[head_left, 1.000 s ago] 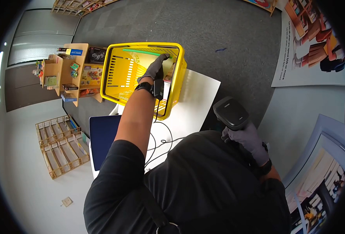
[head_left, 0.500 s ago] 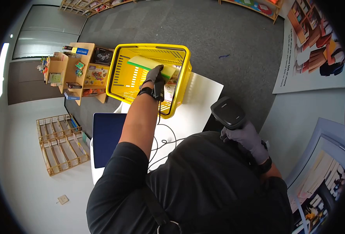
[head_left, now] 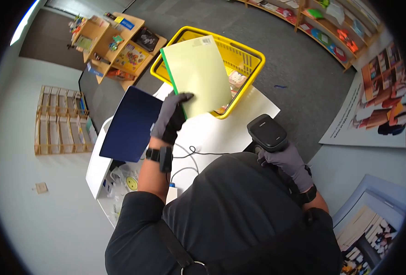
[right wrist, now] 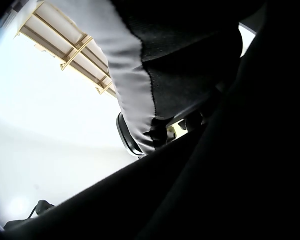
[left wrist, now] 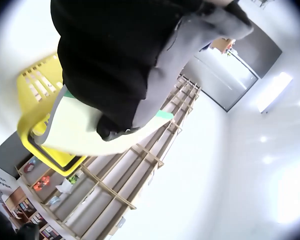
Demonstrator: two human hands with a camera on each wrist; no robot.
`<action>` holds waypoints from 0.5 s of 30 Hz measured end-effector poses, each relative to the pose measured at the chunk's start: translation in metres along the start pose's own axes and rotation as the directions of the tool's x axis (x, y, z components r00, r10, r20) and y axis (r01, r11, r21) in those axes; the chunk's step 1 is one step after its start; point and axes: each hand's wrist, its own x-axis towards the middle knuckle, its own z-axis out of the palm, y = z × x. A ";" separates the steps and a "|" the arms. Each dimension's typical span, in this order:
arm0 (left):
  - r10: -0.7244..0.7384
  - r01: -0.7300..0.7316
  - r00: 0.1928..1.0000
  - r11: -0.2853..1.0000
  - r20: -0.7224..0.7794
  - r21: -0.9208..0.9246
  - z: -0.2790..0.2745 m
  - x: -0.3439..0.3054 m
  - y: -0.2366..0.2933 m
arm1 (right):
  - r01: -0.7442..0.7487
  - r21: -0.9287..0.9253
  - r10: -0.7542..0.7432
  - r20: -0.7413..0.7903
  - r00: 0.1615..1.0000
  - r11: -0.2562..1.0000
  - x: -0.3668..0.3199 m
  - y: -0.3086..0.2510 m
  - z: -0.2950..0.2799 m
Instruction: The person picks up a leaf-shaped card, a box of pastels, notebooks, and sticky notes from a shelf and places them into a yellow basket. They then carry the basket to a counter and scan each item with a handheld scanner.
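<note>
Though earlier inside the basket (head_left: pixel 241 57), the booklet (head_left: pixel 198 73) now out.

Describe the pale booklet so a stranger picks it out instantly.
Find the yellow basket on the white table. In the head view, the booklet in the left hand overlaps it. Its pale face and green edge set it apart from the patterned items in the basket.

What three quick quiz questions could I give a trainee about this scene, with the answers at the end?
1. What does the gloved left hand hold?
2. True or false: the yellow shopping basket is empty.
3. The gloved right hand holds: (a) a pen, (b) a handheld barcode scanner, (c) a paper cup.

Key: 1. A pale yellow-green booklet with a green edge. 2. False; items lie inside. 3. b.
</note>
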 end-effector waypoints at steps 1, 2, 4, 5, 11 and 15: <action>0.004 -0.005 1.000 1.000 -0.019 -0.013 -0.010 -0.017 -0.008 | -0.009 0.000 0.009 0.013 1.000 1.000 0.002 0.000 0.003; -0.004 0.003 0.999 0.999 -0.032 -0.040 -0.021 -0.032 -0.019 | -0.021 -0.014 0.021 0.028 0.999 1.000 0.003 -0.002 0.006; -0.023 0.017 0.998 0.995 -0.057 -0.094 -0.042 -0.053 -0.041 | -0.027 -0.031 0.029 0.055 0.998 0.999 0.009 -0.008 0.012; -0.022 0.014 0.997 0.994 -0.078 -0.109 -0.053 -0.058 -0.050 | -0.030 -0.041 0.033 0.070 0.997 0.999 0.012 -0.010 0.016; -0.061 0.056 0.982 0.998 -0.181 -0.034 -0.072 -0.077 -0.063 | -0.077 -0.139 0.096 0.134 0.986 0.987 0.027 -0.016 0.039; 0.036 -0.001 0.978 0.986 -0.203 0.169 -0.082 -0.087 -0.082 | -0.040 -0.156 0.067 0.178 0.982 0.987 0.033 -0.027 0.051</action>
